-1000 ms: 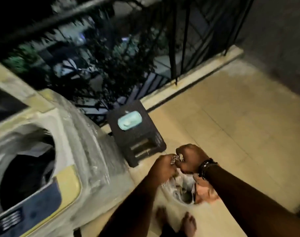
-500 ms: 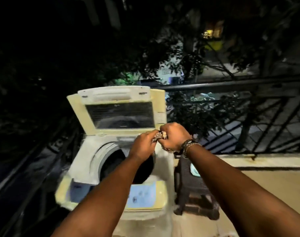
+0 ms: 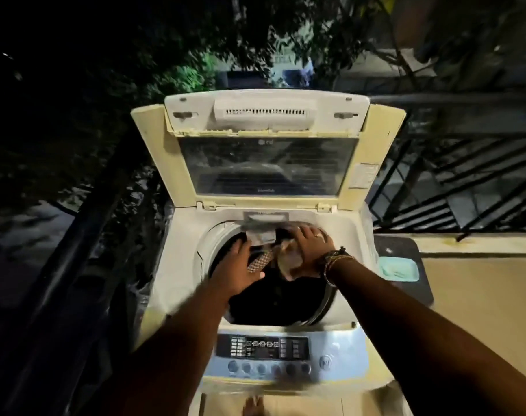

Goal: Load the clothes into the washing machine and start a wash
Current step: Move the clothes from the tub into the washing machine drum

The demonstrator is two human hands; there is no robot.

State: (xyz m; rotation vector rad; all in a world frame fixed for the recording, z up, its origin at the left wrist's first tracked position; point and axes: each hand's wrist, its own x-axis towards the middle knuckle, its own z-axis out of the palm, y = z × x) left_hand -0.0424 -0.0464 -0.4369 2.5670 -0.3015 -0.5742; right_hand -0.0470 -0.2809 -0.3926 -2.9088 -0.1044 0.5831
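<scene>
Both hands reached over the open drum (image 3: 273, 304) of the top-loading washing machine (image 3: 177, 265), whose lid (image 3: 267, 163) stood upright at the back. The left hand (image 3: 240, 270) was spread, fingers apart, clamped on nothing. The right hand (image 3: 308, 240) lay loosely over a pale bunched cloth (image 3: 290, 259). A patterned strip of clothes (image 3: 260, 261) hung between the hands, its long axis slanting from upper right down to lower left.
</scene>
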